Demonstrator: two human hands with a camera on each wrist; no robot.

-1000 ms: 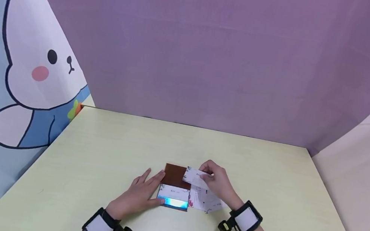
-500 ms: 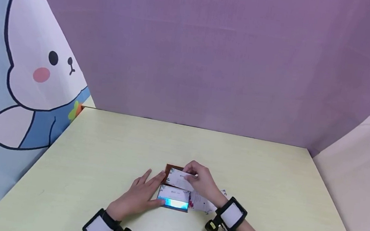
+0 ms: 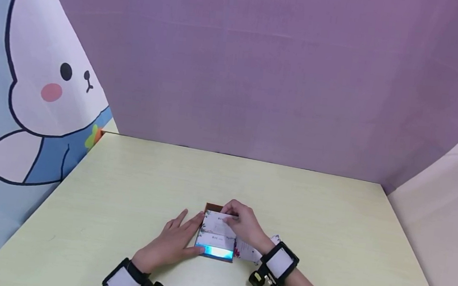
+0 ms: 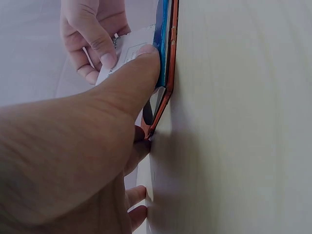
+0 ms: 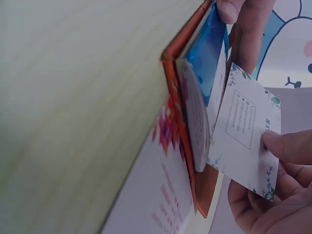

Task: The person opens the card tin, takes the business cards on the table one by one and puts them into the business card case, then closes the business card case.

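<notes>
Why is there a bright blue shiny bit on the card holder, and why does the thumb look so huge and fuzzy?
Head view: light glares off the clear pocket of the card holder, making a bright blue patch. Left wrist view: the left hand sits very near the lens, so its thumb looks huge and soft, with a dark shadow beside it on the table. Right wrist view: the nearest card is blurred; the card the right hand pinches is sharper.

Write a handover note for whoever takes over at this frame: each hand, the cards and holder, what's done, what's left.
Left hand: open, flat on the pale green table, thumb against the brown card holder at its shiny blue pocket.
Right hand: pinches a white floral-edged card over the holder, lower edge at the pocket.
Done: one card already sits in the pocket.
Left: seat the held card; loose white floral cards lie right of the holder.
</notes>
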